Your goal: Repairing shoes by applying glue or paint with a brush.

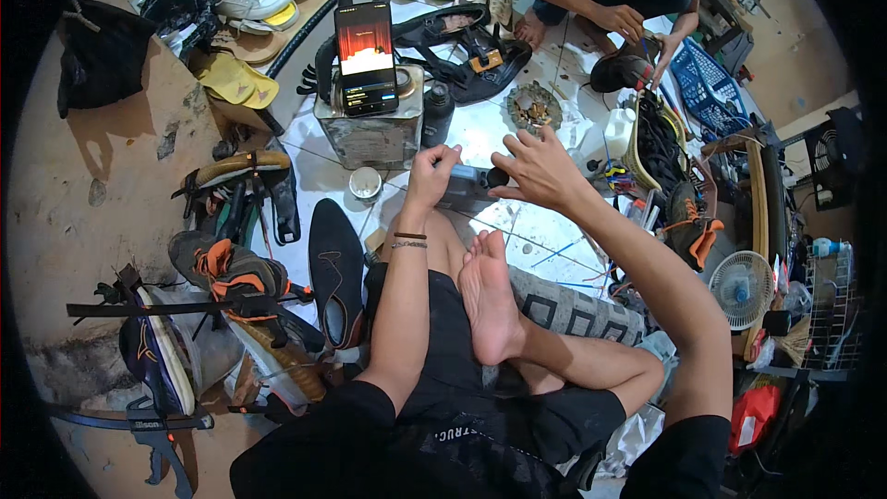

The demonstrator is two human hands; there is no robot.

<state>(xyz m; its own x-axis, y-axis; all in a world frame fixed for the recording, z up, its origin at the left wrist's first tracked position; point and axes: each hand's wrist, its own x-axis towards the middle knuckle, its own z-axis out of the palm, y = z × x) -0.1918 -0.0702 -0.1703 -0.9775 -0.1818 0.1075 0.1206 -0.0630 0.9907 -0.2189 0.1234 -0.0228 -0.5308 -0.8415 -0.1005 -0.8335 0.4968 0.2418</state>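
The fingers of the left hand (431, 183) are curled inward with the thumb raised, and I cannot tell whether they grip anything. Those of the right hand (545, 171) are bent and parted, with a black round piece (499, 177) between thumb and forefinger; whether they pinch it is unclear. A grey box (467, 187) lies between the two sets of fingers, its left end just beside the left ones and its right end by the black piece. How far it rests on the floor (517, 222) or is held up cannot be made out.

Just beyond the left fingers is a black bottle (438, 115); beside it, farther left, is a tin (365, 143) with a phone (367, 55) upright on top. A small cup (366, 185) is left of the left fingers, and a black shoe (334, 263) lies left and nearer the body. A round dish (554, 115) is just beyond the right fingers, and a white bottle (619, 129) lies to their right. Beyond these, another person's hands (617, 20) are at a dark shoe (614, 74), with a blue basket (707, 88) farther right. Nearer the body than both sets of fingers are a bare foot (490, 300) and a grey patterned cloth (577, 310).
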